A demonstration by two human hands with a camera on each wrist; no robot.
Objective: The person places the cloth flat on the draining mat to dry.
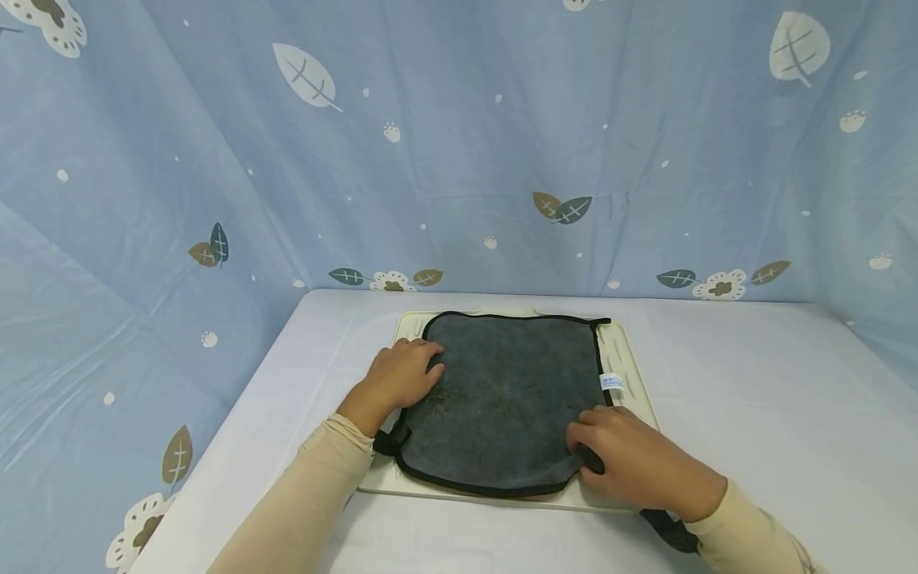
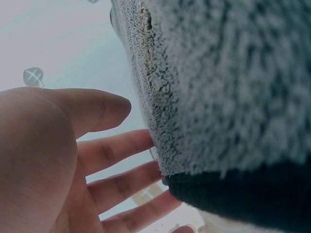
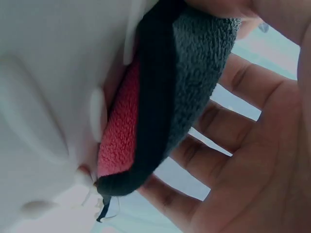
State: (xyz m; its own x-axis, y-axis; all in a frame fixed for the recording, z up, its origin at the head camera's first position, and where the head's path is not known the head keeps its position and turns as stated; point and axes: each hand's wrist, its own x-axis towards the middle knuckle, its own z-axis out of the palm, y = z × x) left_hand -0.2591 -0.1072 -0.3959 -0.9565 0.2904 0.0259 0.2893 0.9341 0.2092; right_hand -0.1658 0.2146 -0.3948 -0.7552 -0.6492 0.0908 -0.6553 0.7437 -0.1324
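Note:
A dark grey plush towel point(image 1: 502, 399) with black edging lies on a cream board point(image 1: 631, 371) with raised ridges. My left hand point(image 1: 402, 375) rests at its left edge, fingers loosely bent over the border. In the left wrist view, the fingers of that hand point(image 2: 48, 160) touch the towel point(image 2: 233, 87) while the thumb stays apart from it. At the near right corner, my right hand point(image 1: 634, 458) pinches the towel's edge. The right wrist view shows this edge lifted, baring a pink-red underside point(image 3: 119, 136); some of the right hand point(image 3: 252, 145) is behind the cloth.
White cloth covers the table point(image 1: 760, 399) around the board. A blue leaf-patterned curtain point(image 1: 459, 143) hangs behind and along the sides. A small white label point(image 1: 612, 382) sticks out at the towel's right edge. Black straps point(image 1: 670, 530) show at both wrists.

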